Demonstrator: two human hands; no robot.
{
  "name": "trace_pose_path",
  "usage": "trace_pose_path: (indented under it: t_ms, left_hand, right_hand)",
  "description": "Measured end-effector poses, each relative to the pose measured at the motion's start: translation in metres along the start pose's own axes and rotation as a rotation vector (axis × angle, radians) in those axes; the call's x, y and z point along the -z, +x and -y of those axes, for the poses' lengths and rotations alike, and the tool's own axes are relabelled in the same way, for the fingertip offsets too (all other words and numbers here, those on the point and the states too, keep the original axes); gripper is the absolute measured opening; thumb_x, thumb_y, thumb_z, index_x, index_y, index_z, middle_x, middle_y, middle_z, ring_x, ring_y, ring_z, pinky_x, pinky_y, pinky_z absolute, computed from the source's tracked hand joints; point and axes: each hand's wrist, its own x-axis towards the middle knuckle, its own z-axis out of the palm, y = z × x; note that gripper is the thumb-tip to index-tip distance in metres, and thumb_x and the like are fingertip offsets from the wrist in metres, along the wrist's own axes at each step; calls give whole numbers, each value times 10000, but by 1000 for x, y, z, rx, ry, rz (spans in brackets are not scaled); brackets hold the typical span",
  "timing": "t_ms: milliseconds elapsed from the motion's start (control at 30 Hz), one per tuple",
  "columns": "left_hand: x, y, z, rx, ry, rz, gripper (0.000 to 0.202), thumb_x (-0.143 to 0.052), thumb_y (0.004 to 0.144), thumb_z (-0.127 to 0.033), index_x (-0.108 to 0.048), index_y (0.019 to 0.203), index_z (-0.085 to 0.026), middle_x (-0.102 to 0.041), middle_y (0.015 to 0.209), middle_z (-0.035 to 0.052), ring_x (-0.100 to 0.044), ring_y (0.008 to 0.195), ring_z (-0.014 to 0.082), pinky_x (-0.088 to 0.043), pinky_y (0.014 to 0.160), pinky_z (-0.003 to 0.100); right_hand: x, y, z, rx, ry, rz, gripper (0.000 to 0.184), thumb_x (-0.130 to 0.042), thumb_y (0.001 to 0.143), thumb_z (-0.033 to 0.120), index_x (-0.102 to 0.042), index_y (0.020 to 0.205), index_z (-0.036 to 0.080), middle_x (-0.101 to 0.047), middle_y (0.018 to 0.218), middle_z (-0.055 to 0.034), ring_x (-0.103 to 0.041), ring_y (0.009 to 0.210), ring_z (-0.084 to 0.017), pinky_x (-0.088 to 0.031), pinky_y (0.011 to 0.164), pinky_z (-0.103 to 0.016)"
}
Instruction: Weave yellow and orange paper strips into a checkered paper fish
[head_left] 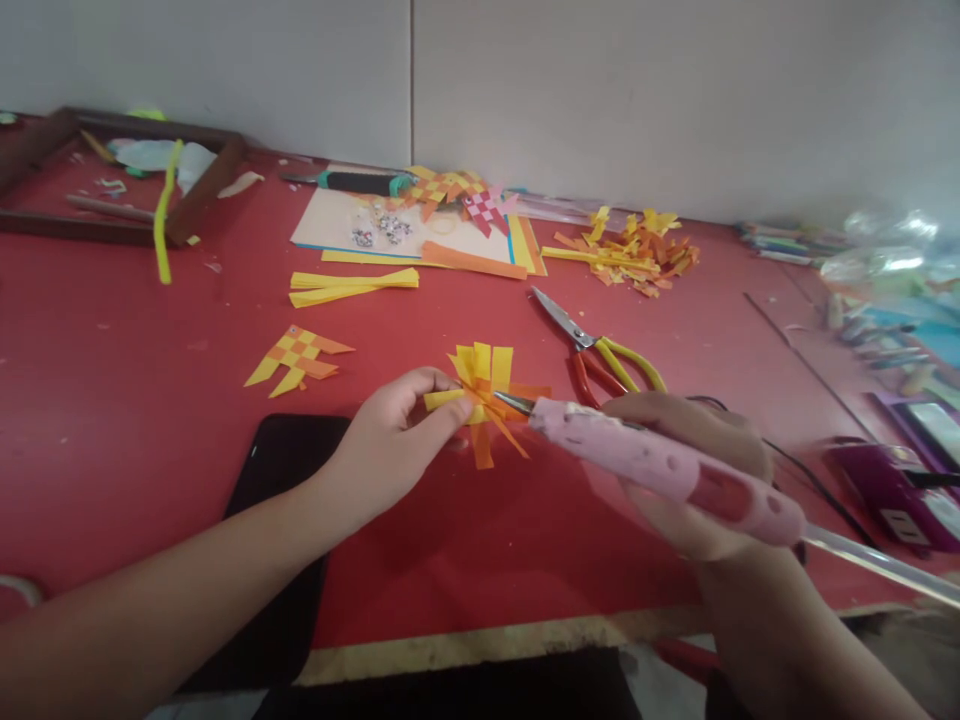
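Note:
My left hand (397, 430) pinches a woven piece of yellow and orange paper strips (484, 385), held just above the red table (112, 420). My right hand (690, 470) grips a pink glue gun (660, 465). Its metal tip touches the woven piece at its middle. A clear glue stick (877, 565) sticks out of the gun's back end.
Scissors with yellow and red handles (600, 355) lie behind the gun. A finished woven paper fish (296, 360) and yellow strips (349, 286) lie to the left. Paper scraps (637, 250) are at the back, a black phone (281, 470) under my left arm, a purple device (892, 490) at right.

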Motion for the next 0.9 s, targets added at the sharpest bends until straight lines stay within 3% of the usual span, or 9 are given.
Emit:
trace_pose_path:
  t_ms: [100, 167, 367, 633, 900]
  left_hand:
    - [0, 1, 1, -31, 79, -22, 182, -645, 862, -374, -598, 859, -198, -598, 801, -23, -598, 726, 120, -505, 661, 231]
    - [1, 1, 3, -61, 123, -25, 169, -625, 874, -368, -597, 871, -202, -597, 790, -26, -577, 706, 116, -463, 625, 223]
    - [2, 0, 7, -106, 186, -6, 174, -596, 902, -395, -602, 893, -221, -599, 802, -36, -530, 694, 111, -401, 595, 225]
    - [2, 0, 11, -141, 191, 30, 157, -589, 914, -390, -617, 923, -235, -625, 873, -38, -553, 755, 117, -415, 655, 243]
    - [1, 0, 13, -135, 172, 45, 175, -596, 915, -401, -624, 926, -229, -636, 877, -33, -555, 742, 116, -418, 657, 248]
  right_hand:
    - [-2, 5, 5, 116, -37, 9, 183, -584, 743, 273, -579, 925, 259, -622, 642, 16, -504, 467, -127, -412, 477, -280]
    - [-5, 7, 6, 116, -58, 7, 172, -589, 756, 283, -580, 923, 244, -611, 636, 19, -470, 451, -111, -410, 480, -273]
    - [-10, 8, 4, 203, -86, -15, 153, -560, 787, 311, -578, 899, 209, -613, 630, 12, -487, 459, -102, -412, 473, -257]
    - [-10, 6, 6, 203, -178, 9, 130, -579, 782, 272, -577, 885, 191, -658, 656, -31, -590, 518, -142, -442, 486, -275]
    - [-13, 5, 5, 217, -245, -25, 70, -582, 799, 255, -564, 830, 194, -637, 624, -18, -553, 496, -129, -403, 483, -274]
